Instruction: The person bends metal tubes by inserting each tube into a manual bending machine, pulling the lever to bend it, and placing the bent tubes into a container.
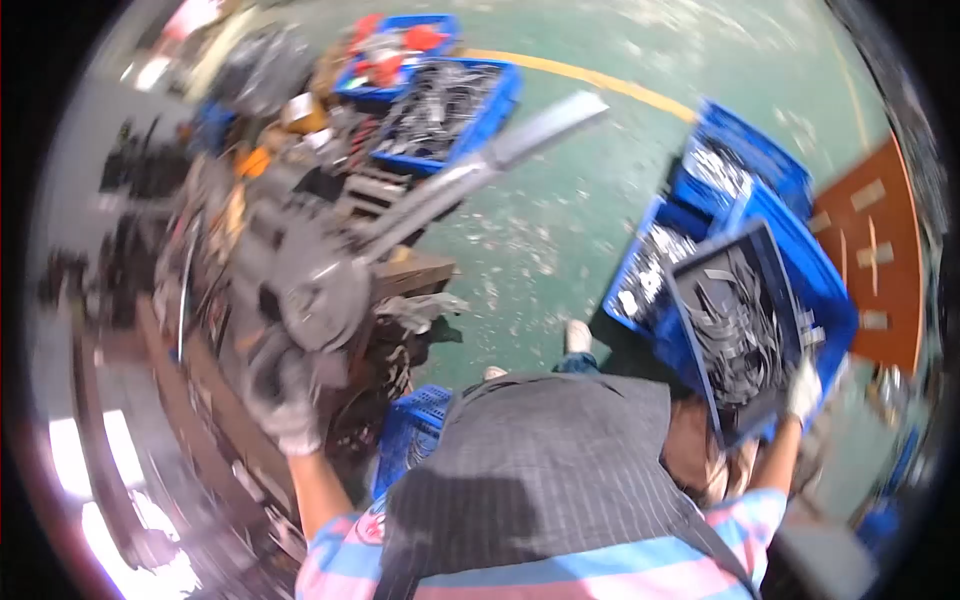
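My left hand (287,405), in a soiled white glove, is at the grey machine (315,290) with a round metal head. Blur and the glove's dark front hide its fingers, so I cannot see whether it holds anything. My right hand (803,388), also gloved, grips the right rim of a dark grey tray (687,335). Flat dark strips (735,335) lie in a tangle inside that tray. The tray is tilted and sits over blue crates (820,290) on my right.
A long metal bar or chute (500,150) juts from the machine over the green floor (540,240). Blue crates of metal pieces (440,110) stand beyond it. Another blue crate (395,440) is by my apron. An orange-brown board (880,260) stands far right.
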Demonstrator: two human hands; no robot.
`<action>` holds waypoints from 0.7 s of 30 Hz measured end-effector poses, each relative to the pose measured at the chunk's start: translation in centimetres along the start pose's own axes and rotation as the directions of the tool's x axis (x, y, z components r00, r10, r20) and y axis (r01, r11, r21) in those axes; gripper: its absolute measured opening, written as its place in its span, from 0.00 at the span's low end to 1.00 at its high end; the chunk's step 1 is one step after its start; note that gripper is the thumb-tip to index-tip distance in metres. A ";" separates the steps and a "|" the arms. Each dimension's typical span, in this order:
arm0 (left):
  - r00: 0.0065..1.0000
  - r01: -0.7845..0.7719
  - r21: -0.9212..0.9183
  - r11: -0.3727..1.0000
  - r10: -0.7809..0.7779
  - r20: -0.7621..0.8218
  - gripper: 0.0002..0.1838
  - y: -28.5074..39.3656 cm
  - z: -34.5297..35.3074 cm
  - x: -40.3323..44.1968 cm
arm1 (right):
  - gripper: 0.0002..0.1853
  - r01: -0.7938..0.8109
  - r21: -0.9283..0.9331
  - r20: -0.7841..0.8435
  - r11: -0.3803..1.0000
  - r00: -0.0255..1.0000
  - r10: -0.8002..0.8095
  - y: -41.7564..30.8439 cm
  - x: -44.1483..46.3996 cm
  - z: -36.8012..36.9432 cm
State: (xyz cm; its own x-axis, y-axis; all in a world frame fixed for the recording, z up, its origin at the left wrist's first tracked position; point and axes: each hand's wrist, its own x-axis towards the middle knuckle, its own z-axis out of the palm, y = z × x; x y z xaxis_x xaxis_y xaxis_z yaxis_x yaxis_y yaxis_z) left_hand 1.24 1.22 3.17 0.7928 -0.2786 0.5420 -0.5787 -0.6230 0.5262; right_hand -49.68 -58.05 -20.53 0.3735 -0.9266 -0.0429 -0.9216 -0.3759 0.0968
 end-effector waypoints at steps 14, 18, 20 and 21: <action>0.802 -0.465 -0.080 0.882 0.458 0.384 0.18 10.1 4.9 0.2 | 0.12 -0.434 0.897 0.195 -0.086 0.562 -0.804 -46.0 -11.8 -29.6; 0.825 -0.363 0.106 0.925 0.267 0.498 0.11 7.3 3.1 -1.8 | 0.17 -0.629 0.772 0.354 0.092 0.305 -0.884 -52.3 -14.9 -28.1; 0.876 -0.309 0.181 0.934 0.204 0.437 0.11 5.8 2.8 -2.3 | 0.19 -0.584 0.806 0.324 0.095 0.301 -0.897 -53.9 -16.0 -27.0; 0.883 -0.298 0.181 0.937 0.198 0.425 0.11 5.3 2.7 -2.1 | 0.20 -0.525 0.848 0.276 0.072 0.322 -0.905 -54.4 -16.5 -26.5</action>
State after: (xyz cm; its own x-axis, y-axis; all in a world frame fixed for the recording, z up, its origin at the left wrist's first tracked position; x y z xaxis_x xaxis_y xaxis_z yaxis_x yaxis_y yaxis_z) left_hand -3.02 -3.49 3.07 0.6667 -0.6802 0.3047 -0.7438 -0.6334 0.2135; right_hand -2.92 -22.44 1.31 0.9256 0.0425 -0.3762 -0.3519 0.4628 -0.8136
